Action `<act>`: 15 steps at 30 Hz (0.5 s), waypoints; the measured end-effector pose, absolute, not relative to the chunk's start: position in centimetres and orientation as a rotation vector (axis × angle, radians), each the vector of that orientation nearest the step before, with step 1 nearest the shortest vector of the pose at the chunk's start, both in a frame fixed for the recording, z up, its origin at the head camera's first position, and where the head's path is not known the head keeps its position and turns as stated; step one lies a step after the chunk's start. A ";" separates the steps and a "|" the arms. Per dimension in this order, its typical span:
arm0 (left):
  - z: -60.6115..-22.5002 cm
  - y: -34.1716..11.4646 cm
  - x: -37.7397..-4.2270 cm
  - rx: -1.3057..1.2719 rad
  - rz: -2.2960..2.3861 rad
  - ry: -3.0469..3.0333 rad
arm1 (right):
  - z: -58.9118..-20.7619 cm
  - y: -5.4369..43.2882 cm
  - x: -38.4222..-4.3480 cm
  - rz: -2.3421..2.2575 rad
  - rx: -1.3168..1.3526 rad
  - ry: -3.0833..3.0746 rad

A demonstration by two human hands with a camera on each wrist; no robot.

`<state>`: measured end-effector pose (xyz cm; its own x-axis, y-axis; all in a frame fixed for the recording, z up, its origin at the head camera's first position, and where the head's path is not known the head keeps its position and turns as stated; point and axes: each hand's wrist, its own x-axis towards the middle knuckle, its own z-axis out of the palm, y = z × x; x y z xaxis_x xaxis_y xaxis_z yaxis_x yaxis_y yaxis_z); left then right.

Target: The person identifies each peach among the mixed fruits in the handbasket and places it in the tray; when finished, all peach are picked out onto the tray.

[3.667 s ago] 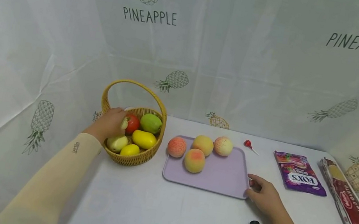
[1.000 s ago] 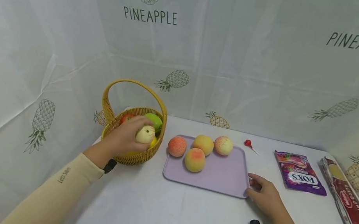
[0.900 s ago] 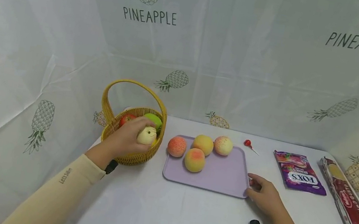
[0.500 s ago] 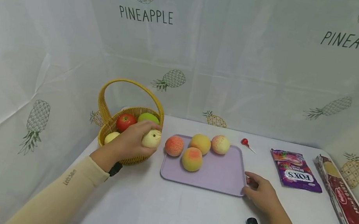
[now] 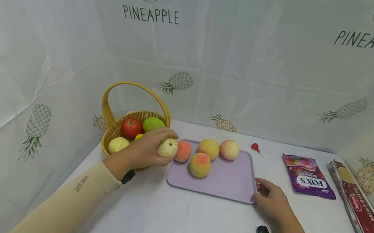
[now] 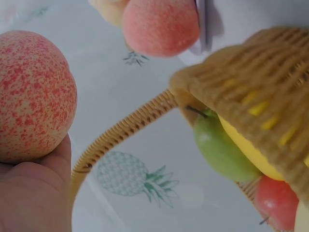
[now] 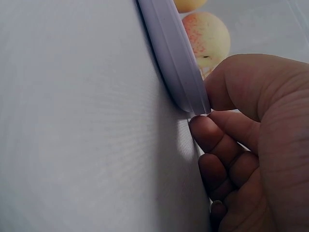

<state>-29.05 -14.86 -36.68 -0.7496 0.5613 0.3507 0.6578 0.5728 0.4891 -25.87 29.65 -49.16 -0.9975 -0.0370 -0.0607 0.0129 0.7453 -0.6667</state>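
My left hand (image 5: 146, 149) grips a pale yellow peach (image 5: 167, 148) beyond the basket's right rim, beside the tray's left edge. The left wrist view shows that peach's red-speckled side (image 6: 34, 96) above my palm. On the lilac tray (image 5: 228, 183) lie a reddish peach (image 5: 184, 151), two yellow-orange peaches (image 5: 200, 165) and a pale speckled peach (image 5: 229, 149). With thumb and fingers, my right hand (image 5: 272, 203) pinches the tray's right edge; the right wrist view shows the tray rim (image 7: 176, 58) at the thumb tip.
The wicker basket (image 5: 107, 113) holds a red apple (image 5: 131, 128), a green fruit (image 5: 153, 124), a pale yellow fruit (image 5: 117, 145) and more, partly hidden by my left hand. Right of the tray lie a red lollipop (image 5: 255, 147), a purple candy bag (image 5: 308, 177) and a long red packet (image 5: 361, 205).
My left hand has come out of the basket with the pale yellow peach and moved right, toward the tray. My right hand stays at the tray's right edge.
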 end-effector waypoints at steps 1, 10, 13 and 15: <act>-36.7 -14.7 -29.1 -1.043 -0.924 -2.643 | -49.2 29.7 -25.9 -1.097 -0.021 2.870; -37.1 -12.6 -29.3 -1.143 -0.911 -2.663 | -49.2 29.7 -26.0 -1.102 -0.032 2.878; -37.2 -12.1 -29.3 -1.167 -0.895 -2.667 | -49.3 29.7 -26.0 -1.099 -0.029 2.880; -37.2 -11.7 -29.3 -1.177 -0.889 -2.669 | -49.3 29.7 -26.0 -1.100 -0.028 2.879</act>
